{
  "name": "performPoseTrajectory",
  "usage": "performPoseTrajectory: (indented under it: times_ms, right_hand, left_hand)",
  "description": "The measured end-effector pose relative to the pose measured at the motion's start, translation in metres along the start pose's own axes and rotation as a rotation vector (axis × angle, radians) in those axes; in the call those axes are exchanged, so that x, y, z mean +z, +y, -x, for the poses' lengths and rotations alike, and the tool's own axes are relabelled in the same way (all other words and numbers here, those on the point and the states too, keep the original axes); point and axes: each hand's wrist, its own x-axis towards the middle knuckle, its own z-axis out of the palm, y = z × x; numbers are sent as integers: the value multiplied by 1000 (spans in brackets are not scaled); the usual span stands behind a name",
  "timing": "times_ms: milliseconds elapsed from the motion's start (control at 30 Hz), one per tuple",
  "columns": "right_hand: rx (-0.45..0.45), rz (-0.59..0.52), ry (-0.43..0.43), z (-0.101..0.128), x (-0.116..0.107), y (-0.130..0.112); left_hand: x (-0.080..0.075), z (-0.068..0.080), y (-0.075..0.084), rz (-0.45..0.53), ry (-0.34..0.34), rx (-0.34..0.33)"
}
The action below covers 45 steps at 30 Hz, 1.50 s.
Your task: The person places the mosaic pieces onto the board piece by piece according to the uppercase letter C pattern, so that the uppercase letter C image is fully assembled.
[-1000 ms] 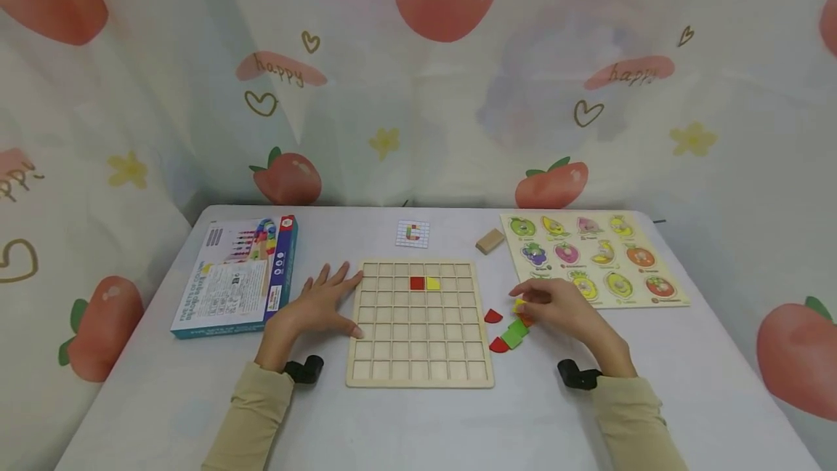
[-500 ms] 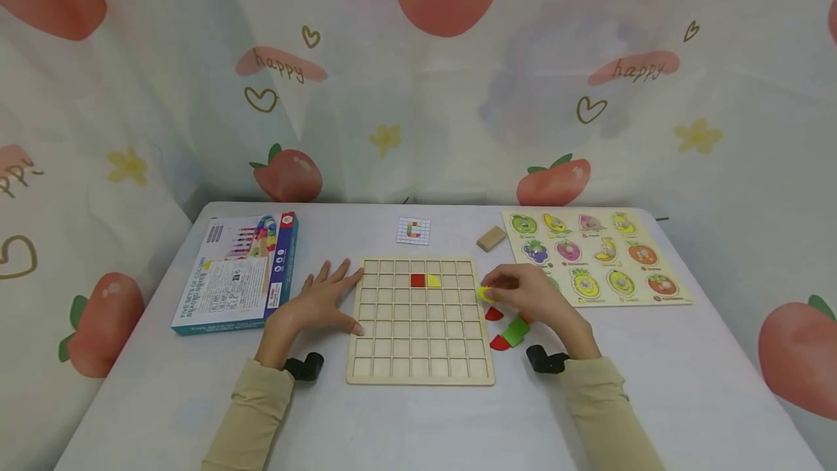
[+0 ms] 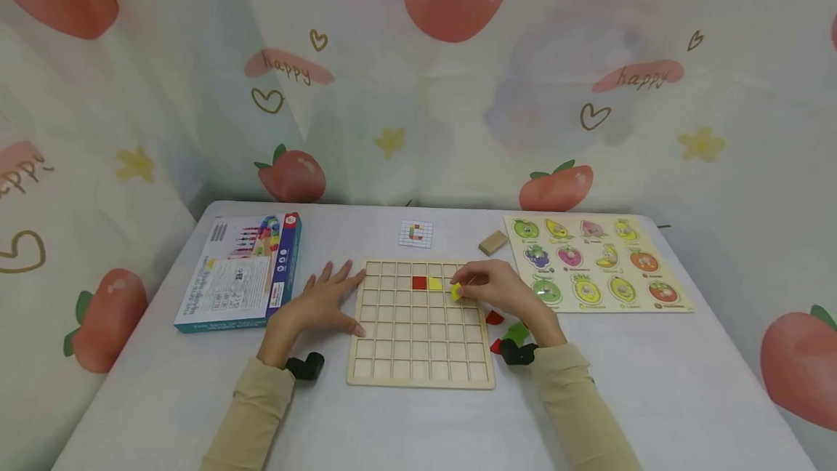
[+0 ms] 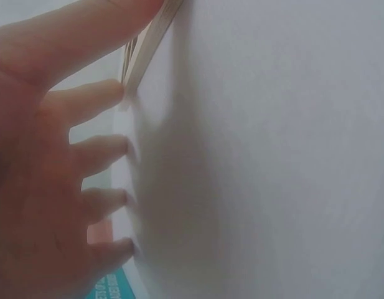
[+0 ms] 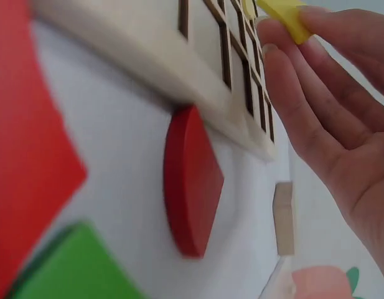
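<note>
A wooden grid board [image 3: 418, 362] lies at the table's middle, with a red tile [image 3: 419, 283] and a yellow tile [image 3: 434, 283] set in its second row. My right hand [image 3: 497, 288] hovers over the board's right side and pinches a yellow piece [image 3: 455, 292] [image 5: 285, 17] just right of those tiles. My left hand [image 3: 318, 304] lies flat with spread fingers [image 4: 98, 152] on the table, touching the board's left edge [image 4: 148, 47]. Loose red pieces [image 3: 494, 317] [image 5: 190, 180] and a green piece [image 3: 519, 331] [image 5: 73, 265] lie beside the board's right edge.
A boxed game [image 3: 242, 271] lies at the left. A small pattern card [image 3: 415, 233] and a wooden block [image 3: 493, 242] [image 5: 283, 218] lie behind the board. A fruit peg puzzle [image 3: 595, 260] fills the right side. Patterned cloth hangs behind the table.
My right hand lifted a yellow piece from the loose pile at the right and carried it left over the board. The left hand stayed put.
</note>
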Motion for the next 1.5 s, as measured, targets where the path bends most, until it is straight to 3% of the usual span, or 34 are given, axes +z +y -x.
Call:
performPoseTrajectory:
  times_ms: [233,500,1067,1500]
  right_hand:
    - [-52,6,17,-20,12,-14]
    - [-18,-18,41,-41,20,-26]
    - [-66,12,-83,-69,37,-35]
    - [-96,113,-102,-79,47,-36]
  left_hand:
    - [5,1,-5,-5,7,-10]
    - [2,-1,-6,-30,17,15]
    - [0,-1,-3,-12,12,7]
    - [0,-3,-7,8,6,16]
